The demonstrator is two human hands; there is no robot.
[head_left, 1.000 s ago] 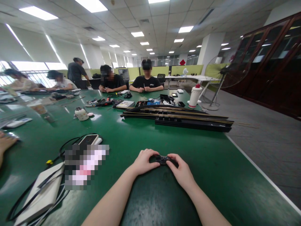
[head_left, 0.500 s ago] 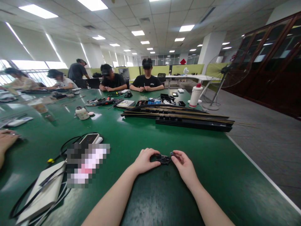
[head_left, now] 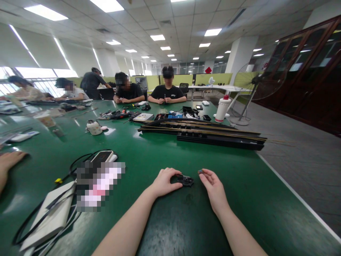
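From where I stand, the change is at the right hand [head_left: 214,188]. A second ago its fingertips were at the right end of the dark part [head_left: 185,180]; they have since drawn off to the right and now pinch a small piece [head_left: 200,171], with a bare gap between it and the dark part. In my judgement, the work now involves two separate items, one per hand.

Left hand: thumb and fingers closed on the left end of the dark part, position unchanged. The part lies between the two hands, at or just above the green table [head_left: 149,153]; contact with the surface cannot be confirmed.

Surroundings: black rails [head_left: 221,142] lie beyond both hands, with thin rods [head_left: 234,134] over them. A cream case [head_left: 49,215] and black cable [head_left: 70,165] lie to the left of the left hand.

Visibility limits: the left fingers cover one end of the dark part. The small piece is mostly behind the right fingertips; its shape and type cannot be determined. An item left of the left hand is pixelated. Farther left, a co-worker's hand [head_left: 10,161] is cut off by the view's edge; its palm side is hidden.
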